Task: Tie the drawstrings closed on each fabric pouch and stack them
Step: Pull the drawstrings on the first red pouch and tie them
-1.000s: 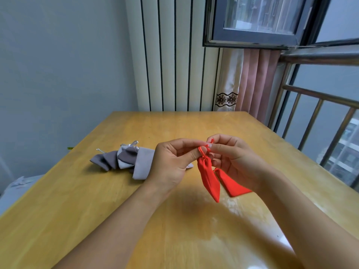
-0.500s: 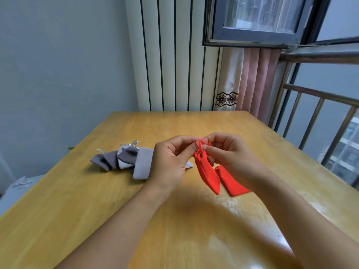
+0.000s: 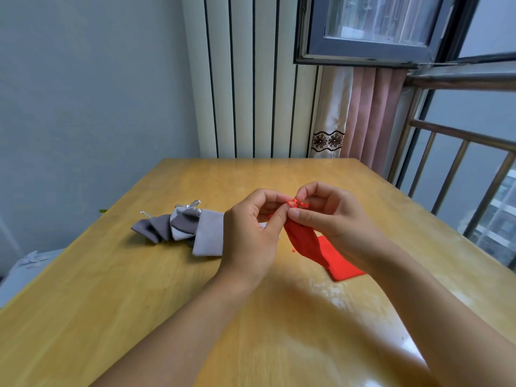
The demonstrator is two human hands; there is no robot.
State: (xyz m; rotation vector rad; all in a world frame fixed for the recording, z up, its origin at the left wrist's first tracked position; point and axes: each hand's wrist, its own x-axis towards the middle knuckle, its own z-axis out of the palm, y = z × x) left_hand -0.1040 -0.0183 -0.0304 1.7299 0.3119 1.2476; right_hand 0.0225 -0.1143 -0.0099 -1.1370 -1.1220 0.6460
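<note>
Hands meet above the middle of the wooden table (image 3: pixel 117 289); the left hand (image 3: pixel 248 233) and the right hand (image 3: pixel 332 219) both pinch the red drawstrings (image 3: pixel 296 203) at the neck of a red pouch (image 3: pixel 303 241), which hangs from the fingers with its lower end near the table; what is inside the pouch I cannot tell. A second red pouch (image 3: pixel 342 268) lies flat on the table under the right wrist; grey pouches (image 3: pixel 184 227) lie in a loose pile to the left, one with a silver bow on top.

Compared with half a second ago, the held pouch sits lower and tilts more to the right; the strings now form a small loop between the fingertips.

Near side and left side of the table are open; the right edge is close to a metal railing (image 3: pixel 460 169).
</note>
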